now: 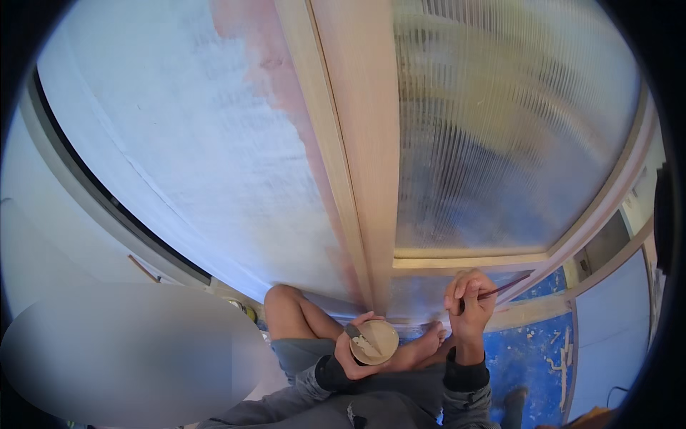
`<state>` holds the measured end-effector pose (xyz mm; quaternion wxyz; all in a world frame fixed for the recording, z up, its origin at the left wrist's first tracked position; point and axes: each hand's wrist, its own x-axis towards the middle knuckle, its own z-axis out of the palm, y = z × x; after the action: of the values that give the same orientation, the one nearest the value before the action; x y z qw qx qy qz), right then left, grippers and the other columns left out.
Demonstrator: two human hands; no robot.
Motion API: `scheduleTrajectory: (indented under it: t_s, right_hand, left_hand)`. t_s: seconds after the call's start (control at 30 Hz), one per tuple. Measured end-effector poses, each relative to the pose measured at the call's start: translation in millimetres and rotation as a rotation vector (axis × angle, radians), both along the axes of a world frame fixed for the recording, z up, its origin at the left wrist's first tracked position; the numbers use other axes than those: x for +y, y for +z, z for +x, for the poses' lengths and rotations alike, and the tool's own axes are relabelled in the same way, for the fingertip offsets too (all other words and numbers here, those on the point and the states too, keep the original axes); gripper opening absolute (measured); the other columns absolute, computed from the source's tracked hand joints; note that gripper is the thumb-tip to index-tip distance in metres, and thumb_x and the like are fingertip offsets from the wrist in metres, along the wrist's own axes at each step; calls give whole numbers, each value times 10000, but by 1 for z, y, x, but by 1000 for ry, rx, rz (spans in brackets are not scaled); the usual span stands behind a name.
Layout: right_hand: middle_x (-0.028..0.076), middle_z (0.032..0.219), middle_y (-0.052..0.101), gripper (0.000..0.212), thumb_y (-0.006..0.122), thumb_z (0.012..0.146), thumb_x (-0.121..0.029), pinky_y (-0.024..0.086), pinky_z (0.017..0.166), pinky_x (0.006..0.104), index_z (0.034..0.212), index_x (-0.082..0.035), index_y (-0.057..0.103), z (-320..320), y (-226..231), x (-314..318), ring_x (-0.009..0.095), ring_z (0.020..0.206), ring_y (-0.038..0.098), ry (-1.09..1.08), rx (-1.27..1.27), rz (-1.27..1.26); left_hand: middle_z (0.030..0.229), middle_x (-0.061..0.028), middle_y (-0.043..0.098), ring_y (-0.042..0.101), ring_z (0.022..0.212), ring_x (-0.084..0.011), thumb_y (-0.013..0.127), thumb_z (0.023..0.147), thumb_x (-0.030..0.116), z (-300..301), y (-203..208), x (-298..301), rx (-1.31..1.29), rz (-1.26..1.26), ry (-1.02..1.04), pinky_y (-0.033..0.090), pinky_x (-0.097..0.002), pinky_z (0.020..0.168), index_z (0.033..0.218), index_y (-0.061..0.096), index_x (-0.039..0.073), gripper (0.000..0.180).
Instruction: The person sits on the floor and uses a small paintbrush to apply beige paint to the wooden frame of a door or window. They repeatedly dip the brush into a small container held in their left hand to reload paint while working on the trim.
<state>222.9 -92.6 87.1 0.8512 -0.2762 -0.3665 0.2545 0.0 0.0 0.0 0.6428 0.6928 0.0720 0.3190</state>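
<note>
My left hand is wrapped round a small round bowl with a pale cream inside, held above my lap. A flat tool with a grey end and a pale smeared blade lies across the bowl. My right hand is raised in front of the door's lower rail, its fingers pinched on a slender dark-red stick. The stick points away to the right, and its other end is hidden by my fingers. Ahead stands a wooden door frame around a ribbed glass panel.
To the left of the frame is a large white-coated panel with a bare pinkish strip along its edge. A blue floor covering with pale flakes lies at the right, beside a light-blue panel. My bent bare legs are close below my hands.
</note>
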Motion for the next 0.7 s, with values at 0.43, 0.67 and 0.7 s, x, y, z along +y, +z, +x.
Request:
scheduleTrajectory:
  t_s: [0.43,0.67,0.7]
  right_hand:
    - [134,758,700,33,689,814,58,525,594,239,792,52,664,-4,-8,-41,158,663,684,-81,-120,-353]
    - [88,748,672,114,720,806,60,497,601,190,851,24,621,-14,4,-45,109,668,662,-31,-129,-477]
    - [85,755,672,117,718,810,59,490,597,186,858,24,618,-14,2,-43,103,671,659,-42,-102,-454]
  left_hand:
    - [1357,-228,478,515,1244,-299,866,627,38,12,17,-17,30,55,36,387,-420,1057,1466,224,-5,1056]
    - [1363,-198,490,499,1259,-265,866,646,41,-1,32,-28,37,14,66,372,-390,1070,1440,274,-43,993]
    - [1365,-197,489,498,1259,-265,864,648,42,1,33,-28,34,16,66,370,-389,1071,1441,275,-41,991]
